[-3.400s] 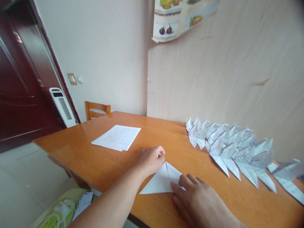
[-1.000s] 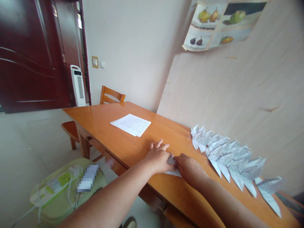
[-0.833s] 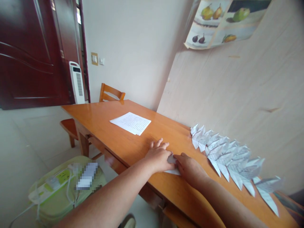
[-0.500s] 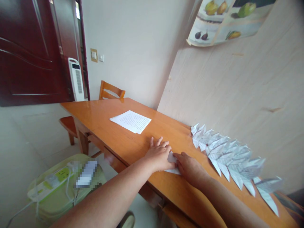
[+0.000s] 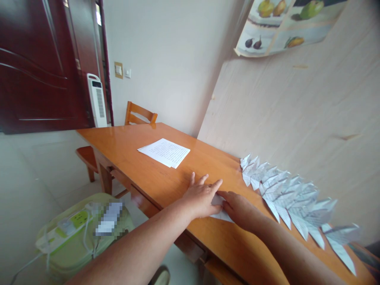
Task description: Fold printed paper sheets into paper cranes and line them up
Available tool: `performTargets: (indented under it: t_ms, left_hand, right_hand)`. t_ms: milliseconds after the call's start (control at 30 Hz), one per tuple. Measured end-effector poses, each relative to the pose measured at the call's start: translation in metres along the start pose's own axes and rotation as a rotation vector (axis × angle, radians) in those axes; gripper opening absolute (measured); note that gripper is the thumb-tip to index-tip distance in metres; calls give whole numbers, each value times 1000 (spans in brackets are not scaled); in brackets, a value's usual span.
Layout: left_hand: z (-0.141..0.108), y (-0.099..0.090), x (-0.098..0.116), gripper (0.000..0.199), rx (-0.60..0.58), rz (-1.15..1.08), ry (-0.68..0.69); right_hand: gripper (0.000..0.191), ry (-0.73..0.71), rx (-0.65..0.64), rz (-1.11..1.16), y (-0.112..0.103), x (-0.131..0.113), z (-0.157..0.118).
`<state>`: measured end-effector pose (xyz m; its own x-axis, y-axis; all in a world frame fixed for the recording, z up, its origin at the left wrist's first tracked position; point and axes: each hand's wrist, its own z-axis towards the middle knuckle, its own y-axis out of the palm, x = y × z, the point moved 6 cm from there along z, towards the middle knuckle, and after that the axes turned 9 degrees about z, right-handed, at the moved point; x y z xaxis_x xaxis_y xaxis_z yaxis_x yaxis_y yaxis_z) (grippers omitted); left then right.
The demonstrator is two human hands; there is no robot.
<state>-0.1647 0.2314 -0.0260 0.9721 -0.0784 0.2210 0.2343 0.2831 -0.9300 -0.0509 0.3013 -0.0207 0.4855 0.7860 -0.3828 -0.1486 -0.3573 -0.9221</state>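
A small folded sheet of paper lies on the wooden table, partly hidden beneath both hands. My left hand rests over its left side with the fingers spread apart and the thumb pressed on the paper. From the right, my right hand bends its fingers against the paper, the index finger stretched along its upper edge. The two hands almost meet at the fingertips. To the right stand rows of folded paper pieces with pointed tips, made from written or printed sheets.
A stack of printed sheets lies farther along the table. A wooden chair stands at the far end. Below left, a pale green stool carries a power strip and cables. A wooden board rises behind the table.
My left hand has spread its fingers wider, its index finger lifting off toward the right. The paper and my right hand sit slightly farther right in view; the whole view has shifted a little.
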Motion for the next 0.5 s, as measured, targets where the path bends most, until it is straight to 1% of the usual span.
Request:
performTargets:
  t_ms: [133, 300, 500]
  left_hand:
    - [0, 0, 1, 88, 1, 24, 0]
    - [0, 1, 1, 82, 15, 41, 9]
    - [-2, -1, 2, 78, 32, 44, 9]
  right_hand:
    - [40, -2, 10, 17, -3, 1, -1]
    - [43, -24, 7, 24, -7, -4, -1]
    - [40, -8, 11, 34, -7, -4, -2]
